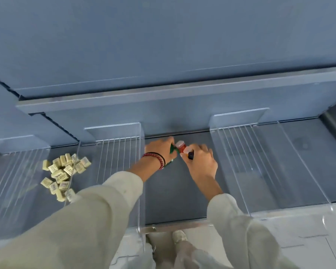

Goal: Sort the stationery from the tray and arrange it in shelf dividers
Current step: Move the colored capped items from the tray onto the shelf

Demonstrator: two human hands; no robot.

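Both my hands are at the back of the middle shelf compartment (175, 191), between two clear acrylic dividers. My left hand (161, 150) curls round a green pencil-like item (172, 149) whose tip pokes out by my wrist. My right hand (201, 162) grips a dark-capped item (190, 155), seemingly a marker. A small red piece with a pale cap (181, 146) sits between the two hands; which hand holds it is unclear. A heap of several pale wrapped erasers (63, 171) lies in the compartment to the left.
The left clear divider (120, 152) and the right clear divider (246, 152) stand upright on the grey shelf. A grey back panel (163, 111) closes the shelf behind. The shelf's front edge (175, 225) is near my shoes; white floor below.
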